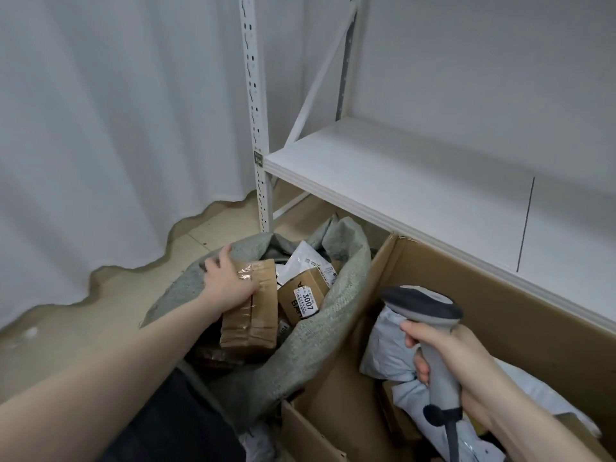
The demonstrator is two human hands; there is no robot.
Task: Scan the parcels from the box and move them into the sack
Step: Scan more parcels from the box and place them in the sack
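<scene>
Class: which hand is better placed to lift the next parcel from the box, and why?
Probably the left hand, once it lets go of the taped brown parcel over the sack; the right hand is closed around the scanner.

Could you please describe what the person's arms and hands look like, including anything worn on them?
Both forearms are bare up to the frame edge, with no sleeves visible. The left hand and right hand wear no gloves, and I can see no rings, watch or bracelet on the fingers or wrists.

A left hand holds a taped brown parcel over the open grey sack, already holding parcels, while the right hand grips a grey scanner above the cardboard box beside a white shelf.
</scene>
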